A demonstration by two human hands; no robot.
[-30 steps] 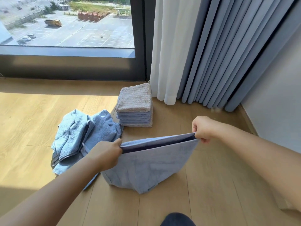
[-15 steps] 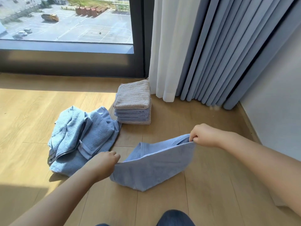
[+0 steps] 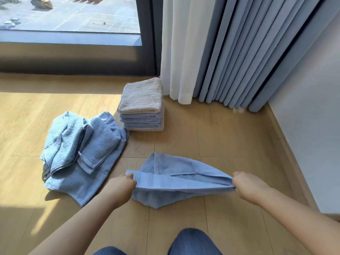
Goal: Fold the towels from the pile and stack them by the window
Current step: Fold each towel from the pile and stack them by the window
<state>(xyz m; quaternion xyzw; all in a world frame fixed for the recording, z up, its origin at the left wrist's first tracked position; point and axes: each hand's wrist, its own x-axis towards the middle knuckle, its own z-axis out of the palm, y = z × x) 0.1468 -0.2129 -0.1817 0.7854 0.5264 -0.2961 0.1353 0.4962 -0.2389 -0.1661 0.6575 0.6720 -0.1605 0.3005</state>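
Left hand (image 3: 121,186) is clamped on the near-left corner of the towel (image 3: 176,181), thumb on top and fingers curled under. Right hand (image 3: 246,186) is a tight fist pinching the opposite end, so the blue cloth is pulled into a taut band between the two. It's doubled over: one edge runs straight from fist to fist, and a second layer fans out behind it toward the window (image 3: 73,15), with a hemmed border showing. A slack fold sags below the hands and seems to reach the floor (image 3: 230,144) at its lowest point. A knee (image 3: 193,242) in dark blue fabric shows at the bottom edge, between the arms. Off to the left of the towel, near it but apart, sits the pile (image 3: 82,150): crumpled light-blue towels heaped on one spread flat, partly in sunlight. Just beside the pile's far corner is the stack (image 3: 142,105), neatly folded, with a beige towel on top, blue ones under it and a beige edge at the very bottom. The stack sits right against the hem of the white curtain (image 3: 180,48), close below the dark window frame. The blue curtain (image 3: 248,52) is bunched further right, and a pale wall (image 3: 312,107) runs down the right side.
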